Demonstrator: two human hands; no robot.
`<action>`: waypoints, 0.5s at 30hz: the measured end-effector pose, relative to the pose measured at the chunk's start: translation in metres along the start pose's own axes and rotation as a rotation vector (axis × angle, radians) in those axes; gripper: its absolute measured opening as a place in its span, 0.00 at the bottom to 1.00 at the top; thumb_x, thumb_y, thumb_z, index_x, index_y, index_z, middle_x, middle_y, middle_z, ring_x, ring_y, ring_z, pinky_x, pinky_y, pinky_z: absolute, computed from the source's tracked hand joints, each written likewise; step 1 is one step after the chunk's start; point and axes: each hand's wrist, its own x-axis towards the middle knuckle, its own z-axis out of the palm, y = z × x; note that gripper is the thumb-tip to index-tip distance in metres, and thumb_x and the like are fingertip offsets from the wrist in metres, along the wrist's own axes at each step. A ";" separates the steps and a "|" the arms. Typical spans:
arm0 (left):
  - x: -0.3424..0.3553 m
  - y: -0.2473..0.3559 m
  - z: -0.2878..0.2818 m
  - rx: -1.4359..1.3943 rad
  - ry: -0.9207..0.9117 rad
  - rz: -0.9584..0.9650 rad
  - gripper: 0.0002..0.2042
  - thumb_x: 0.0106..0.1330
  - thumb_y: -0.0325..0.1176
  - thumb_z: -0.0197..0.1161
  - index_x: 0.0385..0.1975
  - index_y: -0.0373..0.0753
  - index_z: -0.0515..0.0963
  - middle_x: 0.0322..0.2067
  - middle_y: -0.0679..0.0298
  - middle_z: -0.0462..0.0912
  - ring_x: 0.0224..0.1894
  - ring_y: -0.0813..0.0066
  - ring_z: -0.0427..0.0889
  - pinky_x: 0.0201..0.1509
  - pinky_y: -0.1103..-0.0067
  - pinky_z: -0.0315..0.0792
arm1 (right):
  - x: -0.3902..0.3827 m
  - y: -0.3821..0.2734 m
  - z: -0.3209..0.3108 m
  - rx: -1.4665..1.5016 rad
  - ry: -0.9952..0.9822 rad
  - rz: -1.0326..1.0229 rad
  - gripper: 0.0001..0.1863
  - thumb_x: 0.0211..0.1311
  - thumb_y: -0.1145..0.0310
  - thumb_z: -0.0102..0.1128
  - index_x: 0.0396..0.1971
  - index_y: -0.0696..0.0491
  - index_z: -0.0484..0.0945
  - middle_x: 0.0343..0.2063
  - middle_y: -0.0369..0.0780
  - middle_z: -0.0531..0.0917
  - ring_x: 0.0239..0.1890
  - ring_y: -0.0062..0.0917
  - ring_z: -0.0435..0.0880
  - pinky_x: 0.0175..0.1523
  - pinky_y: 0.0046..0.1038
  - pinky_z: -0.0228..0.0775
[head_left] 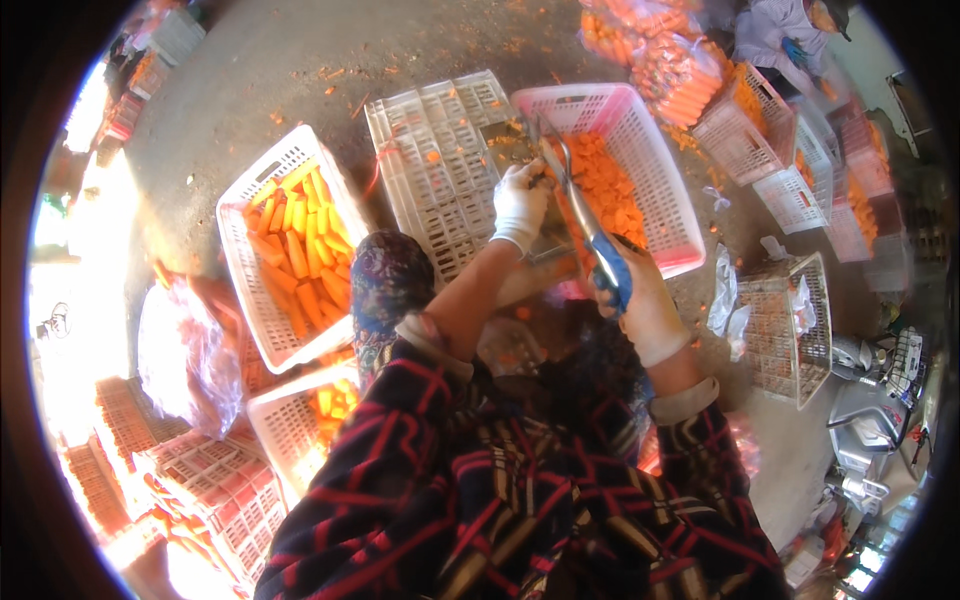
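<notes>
My right hand [648, 310], in a pale glove, is closed around the blue handle of a long metal knife [578, 203]. Its blade slants up and to the left, its far end beside a board [507, 148]. In a white glove, my left hand [521, 207] has its fingers bent in at the board's near side, close to the blade; whatever lies in them is hidden. Under the board is an overturned whitish crate [435, 165]. Just right of the blade, a pink-and-white basket [672, 190] holds many cut orange carrot pieces [605, 185].
Left of my knee stands a white basket [232, 222] of peeled carrots [300, 240], with another carrot basket [272, 420] nearer. Bagged carrots [680, 75] and stacked crates [735, 140] are at the far right. A wire-like crate [780, 320] and a motorbike [870, 420] stand at the right.
</notes>
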 end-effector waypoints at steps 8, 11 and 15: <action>-0.006 0.000 -0.003 -0.148 -0.038 -0.060 0.16 0.60 0.23 0.62 0.49 0.38 0.81 0.43 0.64 0.83 0.42 0.75 0.80 0.49 0.81 0.73 | 0.014 0.040 -0.017 -0.026 0.016 -0.040 0.14 0.67 0.54 0.56 0.38 0.50 0.77 0.16 0.31 0.72 0.12 0.11 0.66 0.16 0.15 0.53; -0.008 -0.013 0.000 -0.348 0.006 -0.171 0.17 0.61 0.22 0.61 0.51 0.40 0.80 0.42 0.64 0.84 0.39 0.79 0.80 0.45 0.81 0.74 | 0.021 0.054 -0.019 0.068 0.071 0.100 0.15 0.67 0.54 0.57 0.40 0.51 0.76 0.16 0.30 0.72 0.12 0.12 0.68 0.14 0.15 0.55; -0.006 -0.029 0.000 -0.229 0.032 -0.103 0.17 0.60 0.23 0.61 0.50 0.38 0.79 0.39 0.57 0.85 0.38 0.73 0.83 0.44 0.78 0.76 | 0.033 0.087 -0.027 0.129 0.119 0.126 0.15 0.66 0.55 0.58 0.41 0.52 0.76 0.20 0.31 0.74 0.15 0.12 0.69 0.16 0.16 0.57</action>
